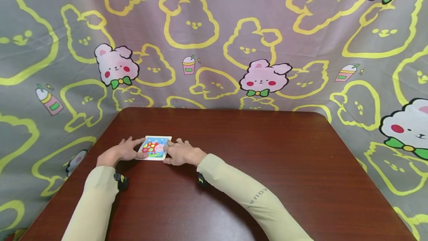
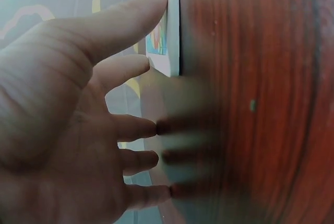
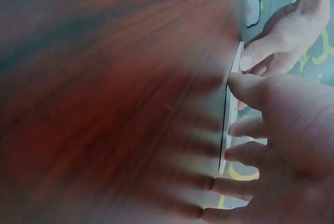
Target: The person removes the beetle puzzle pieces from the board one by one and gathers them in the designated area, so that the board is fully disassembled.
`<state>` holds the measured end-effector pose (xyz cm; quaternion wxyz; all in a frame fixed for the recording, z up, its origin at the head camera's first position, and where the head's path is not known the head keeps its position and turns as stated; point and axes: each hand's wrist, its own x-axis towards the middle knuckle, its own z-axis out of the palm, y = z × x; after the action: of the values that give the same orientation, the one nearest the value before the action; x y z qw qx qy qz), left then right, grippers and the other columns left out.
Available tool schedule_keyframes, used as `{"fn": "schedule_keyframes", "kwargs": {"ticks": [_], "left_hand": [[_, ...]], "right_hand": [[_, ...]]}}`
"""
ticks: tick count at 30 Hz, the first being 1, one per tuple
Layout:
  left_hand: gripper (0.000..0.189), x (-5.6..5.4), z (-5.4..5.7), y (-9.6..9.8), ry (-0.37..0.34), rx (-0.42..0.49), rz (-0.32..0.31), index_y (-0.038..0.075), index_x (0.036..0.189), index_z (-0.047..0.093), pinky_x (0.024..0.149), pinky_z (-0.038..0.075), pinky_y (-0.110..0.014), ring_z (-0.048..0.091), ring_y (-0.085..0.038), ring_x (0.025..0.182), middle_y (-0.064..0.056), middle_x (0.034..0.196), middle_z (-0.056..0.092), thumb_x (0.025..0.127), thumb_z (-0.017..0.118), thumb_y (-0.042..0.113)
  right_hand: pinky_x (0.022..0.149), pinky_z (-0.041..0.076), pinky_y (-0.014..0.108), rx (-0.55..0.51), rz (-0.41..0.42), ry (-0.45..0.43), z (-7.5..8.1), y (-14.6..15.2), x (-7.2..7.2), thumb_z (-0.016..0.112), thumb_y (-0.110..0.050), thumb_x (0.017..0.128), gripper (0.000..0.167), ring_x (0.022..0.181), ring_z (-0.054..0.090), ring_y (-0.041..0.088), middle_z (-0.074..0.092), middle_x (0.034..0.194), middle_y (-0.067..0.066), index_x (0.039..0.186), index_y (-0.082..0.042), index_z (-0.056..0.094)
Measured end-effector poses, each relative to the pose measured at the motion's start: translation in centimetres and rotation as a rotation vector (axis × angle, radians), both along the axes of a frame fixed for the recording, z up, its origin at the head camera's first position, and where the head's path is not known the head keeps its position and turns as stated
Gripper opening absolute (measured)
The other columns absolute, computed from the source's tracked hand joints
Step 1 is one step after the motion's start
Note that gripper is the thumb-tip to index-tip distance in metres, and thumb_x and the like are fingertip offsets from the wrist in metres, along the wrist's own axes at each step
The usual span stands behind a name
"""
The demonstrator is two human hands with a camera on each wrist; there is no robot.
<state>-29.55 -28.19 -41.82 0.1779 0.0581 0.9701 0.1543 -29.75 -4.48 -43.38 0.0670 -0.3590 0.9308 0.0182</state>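
Picture board (image 1: 153,146) lay on a brown table (image 1: 267,151); left hand (image 1: 124,150) and right hand (image 1: 180,153) touched it, fingers spread.

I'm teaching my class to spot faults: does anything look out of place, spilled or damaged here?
Nothing clearly stands out. The picture board lies on the table between the left hand and right hand, with no spill or damage visible, though the hands cover parts of it. Tiny specks on the table look minor.
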Motion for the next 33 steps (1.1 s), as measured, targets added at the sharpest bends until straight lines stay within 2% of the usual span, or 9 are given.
{"fn": "schedule_keyframes", "kwargs": {"ticks": [8,15,23,33], "left_hand": [[0.095,-0.1,0.0,0.9,-0.024,0.003,0.039,0.003,0.154,0.024,0.107,0.015,-0.078,0.003,-0.066,0.139,-0.045,0.152,0.007,0.086,0.071,0.049],[0.094,-0.1,-0.1,2.1,-0.015,-0.019,0.026,0.003,0.154,0.026,0.107,0.017,-0.077,0.004,-0.065,0.139,-0.046,0.151,0.009,0.085,0.071,0.049],[0.093,-0.3,-0.7,3.2,0.014,-0.008,0.033,0.004,0.153,0.028,0.107,0.017,-0.078,0.002,-0.063,0.141,-0.042,0.154,0.009,0.085,0.071,0.049],[0.09,-0.6,-0.7,4.8,0.037,-0.046,0.01,0.001,0.152,0.032,0.109,0.021,-0.074,0.006,-0.059,0.143,-0.037,0.156,0.014,0.086,0.07,0.049]], "right_hand": [[0.09,0.05,0.043,0.028,0.021,0.013,0.4,0.6,-0.5,0.054,-0.048,0.098,0.044,0.123,0.052,0.025,0.049,0.146,-0.002,0.135,-0.026,0.056],[0.096,0.048,0.045,0.058,0.014,-0.026,0.6,1.4,-0.8,0.053,-0.047,0.098,0.049,0.129,0.049,0.026,0.043,0.153,0.001,0.143,-0.026,0.051],[0.105,0.041,0.051,0.045,-0.038,-0.048,0.5,2.8,-1.0,0.054,-0.046,0.098,0.051,0.138,0.042,0.029,0.035,0.16,-0.002,0.146,-0.03,0.046],[0.101,0.04,0.049,0.028,-0.066,-0.044,0.8,3.9,-1.3,0.054,-0.048,0.098,0.043,0.128,0.048,0.029,0.038,0.158,-0.003,0.137,-0.029,0.054]]}}
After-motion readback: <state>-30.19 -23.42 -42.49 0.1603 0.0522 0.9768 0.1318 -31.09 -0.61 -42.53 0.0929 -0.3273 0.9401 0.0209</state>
